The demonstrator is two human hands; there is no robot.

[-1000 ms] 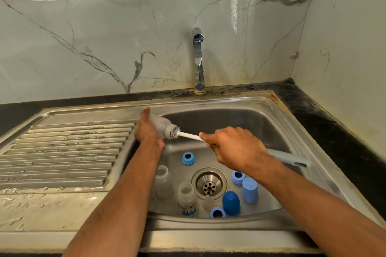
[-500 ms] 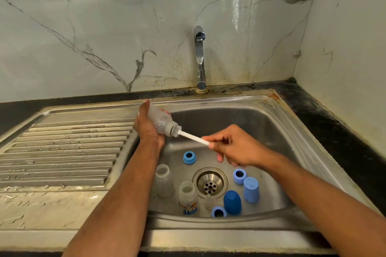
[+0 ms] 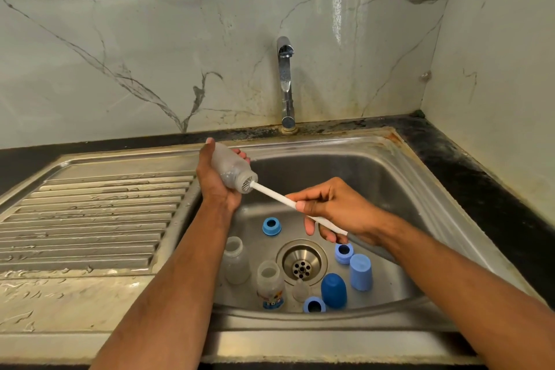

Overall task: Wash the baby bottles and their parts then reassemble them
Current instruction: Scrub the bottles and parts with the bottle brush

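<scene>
1. Head view, far left: a ribbed stainless-steel draining board lies wet beside the stainless-steel sink basin.
2. At the basin's left rim, the left hand grips a frosted clear plastic baby bottle, tilted with its base up toward the left and its open mouth down toward the right; the thumb lies along the bottle and the fingertips curl round its far side.
3. In that mouth sits the grey bristle head of a white long-handled bottle brush, whose shaft runs down and to the right.
4. On the basin floor below stand two more clear plastic bottles, mouths up: a plain one and, just right of it, one with a printed coloured label.
5. A blue screw ring lies near the steel drain strainer.
6. A chrome tap rises behind the basin; no water shows.
7. Near the front wall lie a small clear teat, a second blue screw ring and a dark blue domed cap.
8. The right hand pinches the brush shaft between thumb and forefinger, the other fingers curled under it.
9. Beneath that hand sit a third blue ring and a light blue cap.
</scene>
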